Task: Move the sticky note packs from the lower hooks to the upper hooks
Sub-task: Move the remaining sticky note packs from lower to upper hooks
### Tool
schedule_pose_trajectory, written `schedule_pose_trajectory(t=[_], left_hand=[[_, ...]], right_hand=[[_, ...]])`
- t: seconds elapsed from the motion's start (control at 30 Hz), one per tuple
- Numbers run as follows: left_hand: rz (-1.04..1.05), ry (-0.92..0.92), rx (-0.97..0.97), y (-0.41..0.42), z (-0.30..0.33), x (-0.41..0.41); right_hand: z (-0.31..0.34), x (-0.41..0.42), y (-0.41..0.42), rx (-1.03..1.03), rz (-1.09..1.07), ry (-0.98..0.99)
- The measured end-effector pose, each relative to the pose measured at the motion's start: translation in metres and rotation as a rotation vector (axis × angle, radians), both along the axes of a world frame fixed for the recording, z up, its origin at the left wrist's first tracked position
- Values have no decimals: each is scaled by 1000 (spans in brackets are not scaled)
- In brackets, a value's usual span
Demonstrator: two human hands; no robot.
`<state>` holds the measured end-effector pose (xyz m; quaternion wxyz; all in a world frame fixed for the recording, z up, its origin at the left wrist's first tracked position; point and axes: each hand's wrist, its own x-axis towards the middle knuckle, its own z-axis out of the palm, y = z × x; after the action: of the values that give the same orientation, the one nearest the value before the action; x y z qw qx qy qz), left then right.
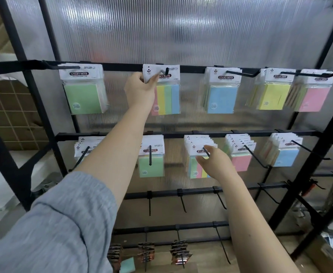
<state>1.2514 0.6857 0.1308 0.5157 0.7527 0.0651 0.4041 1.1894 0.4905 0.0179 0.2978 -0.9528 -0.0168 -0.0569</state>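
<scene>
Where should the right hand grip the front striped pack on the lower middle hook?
Probably by the white header card of the striped pack, pinched beside the hook, coming from the front. The pack hangs upright from a hole in that card and the hook points out toward the viewer, so it must slide forward. The right hand is already there; the pad below hangs free.

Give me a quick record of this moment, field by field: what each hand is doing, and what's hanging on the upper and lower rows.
left hand: pinches the header card of the striped pack at the upper hook
right hand: fingers on the front striped pack of the lower row
upper row: green, striped, blue, yellow and pink packs
lower row: packs on five hooks, several stacked deep
rows below: mostly bare hooks
</scene>
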Motion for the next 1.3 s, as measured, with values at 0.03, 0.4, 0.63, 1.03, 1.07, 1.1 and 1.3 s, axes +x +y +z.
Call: schedule_pose_trajectory(t=[0.03, 0.4, 0.63, 1.03, 1.07, 1.1, 1.3], left_hand=[[4, 16, 8, 1, 1, 2], [50, -9, -16, 13, -2, -3], [73, 95, 26, 31, -12, -32], [51, 419, 33, 83, -89, -127], [76, 429, 31, 90, -93, -131], [106, 432, 34, 97, -97, -133], [276, 490, 40, 141, -121, -134]], right_hand=[[1, 0, 0, -9, 3, 4], [7, -6, 8, -10, -7, -20], [9, -20, 29, 51, 41, -62], [-24, -28, 89, 186, 109, 62], [-25, -23, 93, 230, 91, 60], [-26, -18, 96, 281, 67, 55], [-32, 17, 115, 352, -36, 49]])
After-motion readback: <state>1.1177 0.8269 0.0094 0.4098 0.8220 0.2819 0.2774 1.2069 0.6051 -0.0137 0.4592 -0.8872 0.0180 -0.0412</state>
